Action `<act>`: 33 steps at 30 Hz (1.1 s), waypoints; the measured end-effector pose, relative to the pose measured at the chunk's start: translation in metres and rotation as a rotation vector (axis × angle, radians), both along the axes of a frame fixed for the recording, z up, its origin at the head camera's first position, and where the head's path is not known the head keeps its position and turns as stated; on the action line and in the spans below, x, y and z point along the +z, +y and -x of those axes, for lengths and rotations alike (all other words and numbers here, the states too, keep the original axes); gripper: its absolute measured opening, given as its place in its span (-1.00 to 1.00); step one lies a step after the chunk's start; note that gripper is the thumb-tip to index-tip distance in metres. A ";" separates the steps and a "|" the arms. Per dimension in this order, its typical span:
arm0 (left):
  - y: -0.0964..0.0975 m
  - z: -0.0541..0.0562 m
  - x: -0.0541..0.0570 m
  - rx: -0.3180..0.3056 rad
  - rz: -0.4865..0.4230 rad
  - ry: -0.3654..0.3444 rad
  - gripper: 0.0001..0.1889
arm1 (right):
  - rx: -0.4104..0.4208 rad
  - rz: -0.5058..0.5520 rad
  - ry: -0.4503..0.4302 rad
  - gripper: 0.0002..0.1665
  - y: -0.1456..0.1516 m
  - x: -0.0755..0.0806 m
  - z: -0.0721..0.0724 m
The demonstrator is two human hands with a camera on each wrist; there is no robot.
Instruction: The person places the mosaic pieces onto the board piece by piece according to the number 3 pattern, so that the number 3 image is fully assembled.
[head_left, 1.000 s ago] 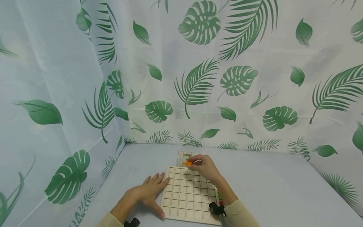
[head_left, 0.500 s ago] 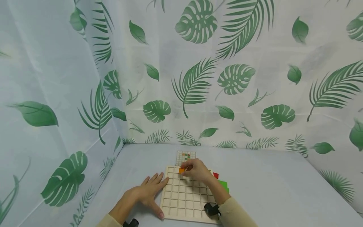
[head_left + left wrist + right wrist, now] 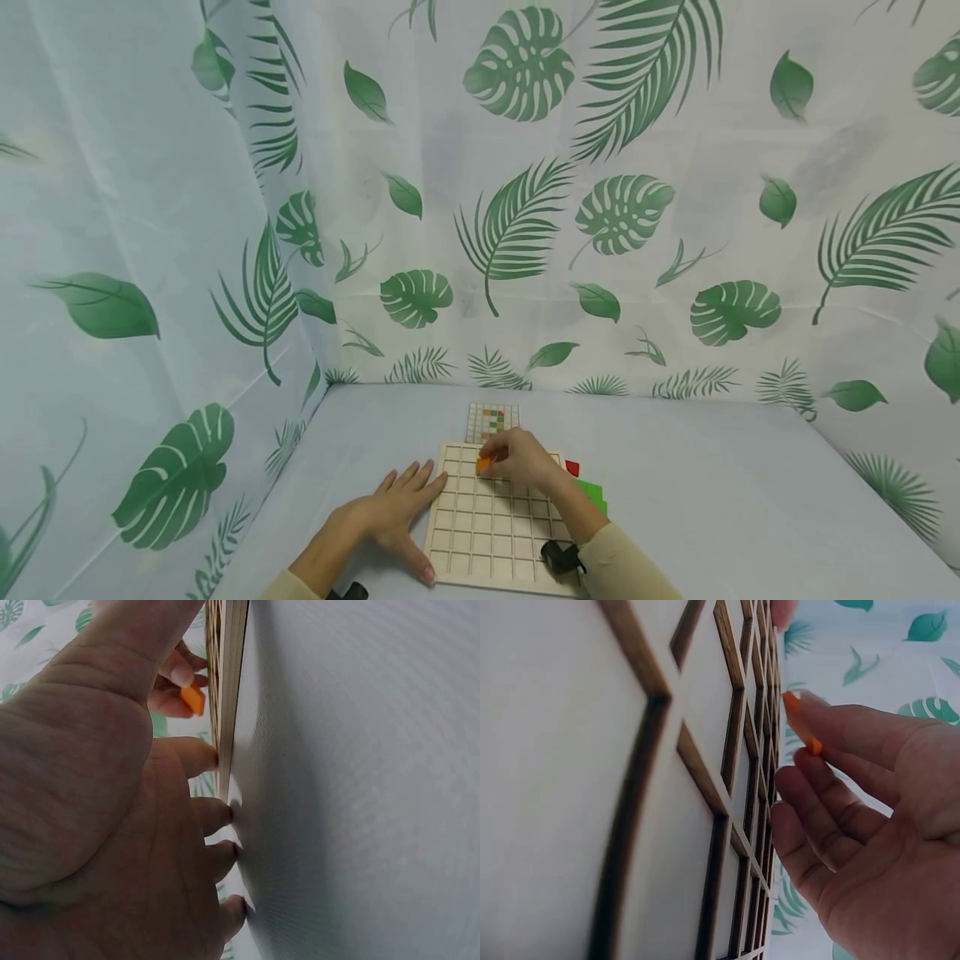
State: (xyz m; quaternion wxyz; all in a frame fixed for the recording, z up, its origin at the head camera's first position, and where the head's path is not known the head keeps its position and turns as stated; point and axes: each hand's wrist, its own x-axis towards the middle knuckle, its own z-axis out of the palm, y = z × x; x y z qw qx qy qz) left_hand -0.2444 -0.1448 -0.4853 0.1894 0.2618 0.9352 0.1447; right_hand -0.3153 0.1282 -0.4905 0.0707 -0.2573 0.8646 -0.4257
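Note:
A wooden grid board with raised dividers lies on the table in front of me. My right hand pinches a small orange square tile close over the upper part of the board. In the right wrist view the orange tile sits between thumb and fingers, tilted. Fingers spread, my left hand rests on the table along the board's left edge, its thumb at the near corner. The left wrist view shows the left hand with fingertips beside the board's side.
Behind the board lies a small pattern card with coloured squares, partly hidden by the right hand. To the board's right are a red tile and green tiles, partly behind the right arm. A leaf-printed curtain encloses the table.
The right hand has brought the orange tile from near the pattern card down over the board, moving left and nearer. The left hand has stayed in place.

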 end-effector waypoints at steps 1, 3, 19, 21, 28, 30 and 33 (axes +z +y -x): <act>0.000 0.000 0.000 -0.001 -0.003 0.000 0.46 | 0.006 -0.009 0.006 -0.76 0.000 0.000 0.000; 0.000 -0.001 0.001 -0.002 -0.006 0.002 0.46 | 0.020 -0.028 0.022 -0.77 -0.001 0.000 0.000; 0.000 -0.001 0.001 0.002 -0.001 0.004 0.47 | 0.020 -0.196 0.131 -0.80 -0.011 0.005 -0.005; -0.001 -0.001 0.001 0.003 0.000 0.006 0.47 | 0.016 -0.206 0.125 -0.80 -0.012 0.005 -0.005; -0.002 0.001 -0.001 -0.003 0.006 0.006 0.46 | 0.013 -0.211 0.131 -0.79 -0.012 0.006 -0.004; -0.002 0.002 -0.002 -0.010 0.007 0.013 0.46 | 0.008 -0.210 0.134 -0.77 -0.011 0.005 -0.004; -0.002 0.002 -0.003 -0.012 0.013 0.014 0.46 | 0.017 -0.204 0.128 -0.76 -0.011 0.003 -0.003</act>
